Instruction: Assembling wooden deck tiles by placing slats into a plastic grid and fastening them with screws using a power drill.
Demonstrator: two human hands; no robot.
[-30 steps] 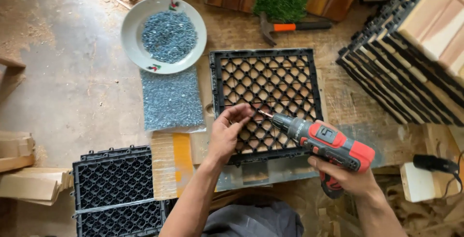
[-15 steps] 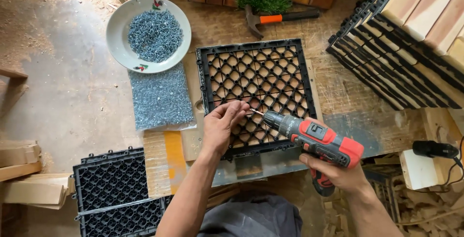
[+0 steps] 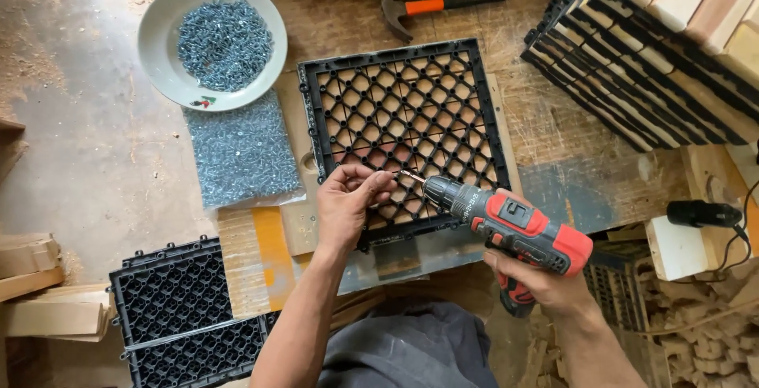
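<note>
A black plastic grid tile (image 3: 403,95) lies on wooden slats on the bench in front of me. My right hand (image 3: 545,281) grips the handle of a red and black cordless drill (image 3: 510,226), its bit pointing left over the tile's near edge. My left hand (image 3: 348,202) pinches a small screw (image 3: 395,173) at the tip of the bit, just above the grid.
A white bowl (image 3: 158,56) of screws and a clear bag of screws (image 3: 241,151) lie to the left. A hammer (image 3: 431,4) rests at the back. Finished tiles are stacked at right (image 3: 656,64), black grids at lower left (image 3: 186,313). A black cabled device (image 3: 700,214) sits on a wood block at right.
The view has shifted slightly, so the things sit a little lower in the frame. Both hands keep the same hold, screw against the drill bit over the tile.
</note>
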